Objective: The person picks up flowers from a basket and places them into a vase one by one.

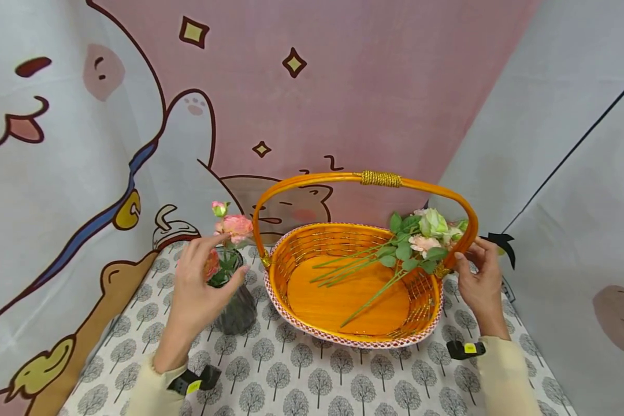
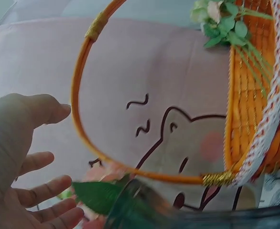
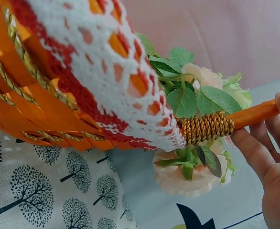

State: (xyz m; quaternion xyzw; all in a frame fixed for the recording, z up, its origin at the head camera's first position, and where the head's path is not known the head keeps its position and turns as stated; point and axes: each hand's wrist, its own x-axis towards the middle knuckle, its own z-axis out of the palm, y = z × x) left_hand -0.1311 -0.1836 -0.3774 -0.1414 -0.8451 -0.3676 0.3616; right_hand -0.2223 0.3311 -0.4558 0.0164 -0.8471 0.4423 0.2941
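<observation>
My left hand (image 1: 200,289) is spread wide by the vase (image 1: 236,314), so one bump could tip it. Right hand (image 1: 481,280) grips the basket handle (image 1: 381,178).

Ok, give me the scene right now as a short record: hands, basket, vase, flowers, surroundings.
left hand: fingers spread, beside the pink flowers; contact unclear
right hand: grips the basket handle near its right end
basket: orange, oval, upright on the table
vase: ribbed dark glass, left of the basket, holding the pink flowers
pale flowers: in the basket, blooms at the right end, stems pointing left
tablecloth: tree print
backdrop: cartoon animals
</observation>
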